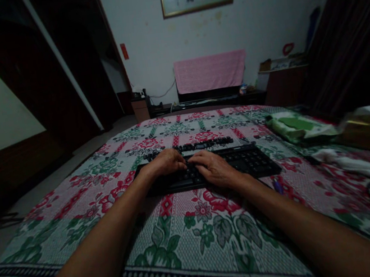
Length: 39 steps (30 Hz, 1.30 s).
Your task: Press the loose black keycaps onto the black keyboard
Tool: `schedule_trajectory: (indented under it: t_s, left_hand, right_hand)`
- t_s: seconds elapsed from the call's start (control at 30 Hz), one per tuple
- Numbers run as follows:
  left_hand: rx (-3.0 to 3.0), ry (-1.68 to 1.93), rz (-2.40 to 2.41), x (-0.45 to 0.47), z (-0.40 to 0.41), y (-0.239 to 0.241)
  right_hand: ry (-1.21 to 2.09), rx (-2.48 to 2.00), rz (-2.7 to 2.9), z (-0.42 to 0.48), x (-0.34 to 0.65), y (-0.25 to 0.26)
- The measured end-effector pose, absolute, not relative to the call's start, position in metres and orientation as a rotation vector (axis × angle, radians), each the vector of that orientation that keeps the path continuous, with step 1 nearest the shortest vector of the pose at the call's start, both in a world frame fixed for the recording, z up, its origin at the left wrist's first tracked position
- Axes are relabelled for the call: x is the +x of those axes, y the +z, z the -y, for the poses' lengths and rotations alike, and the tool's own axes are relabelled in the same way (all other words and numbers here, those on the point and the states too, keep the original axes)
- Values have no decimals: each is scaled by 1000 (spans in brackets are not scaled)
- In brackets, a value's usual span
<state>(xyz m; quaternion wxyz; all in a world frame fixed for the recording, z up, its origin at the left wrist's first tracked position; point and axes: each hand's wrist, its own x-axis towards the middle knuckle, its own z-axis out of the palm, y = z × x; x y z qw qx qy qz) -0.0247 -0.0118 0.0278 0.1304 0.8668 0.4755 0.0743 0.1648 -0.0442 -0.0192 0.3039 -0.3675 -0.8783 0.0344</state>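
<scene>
Dim, underexposed room, wide-angle edge distortion

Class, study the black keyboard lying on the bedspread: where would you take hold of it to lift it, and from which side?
Probably by the short right end of the black keyboard. It lies flat and long on the floral bedspread, and that end is bare, while the left hand and right hand rest on the keys to the left. Come from the right, fingers under the edge, thumb on top.

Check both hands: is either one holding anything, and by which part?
Nothing is held. The left hand and right hand lie palm-down on the keys of the black keyboard, fingers resting on it without gripping.
</scene>
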Motion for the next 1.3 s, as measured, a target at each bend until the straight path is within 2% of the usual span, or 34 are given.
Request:
schedule_trajectory:
  t_s: [0.37, 0.6, 0.83, 1.3]
  left_hand:
    - [2313, 307, -1309, -32, 4, 16]
    - [2402, 301, -1311, -31, 8, 19]
    - [2654, 146, -1341, -23, 15, 28]
    - [2466, 254, -1381, -28, 9, 19]
  right_hand:
    - [50, -1027, 2437, 49, 164, -17]
    - [46, -1012, 2437, 48, 163, -18]
    - [34, -994, 2439, 47, 164, -20]
    - [26, -1049, 2452, 48, 163, -19]
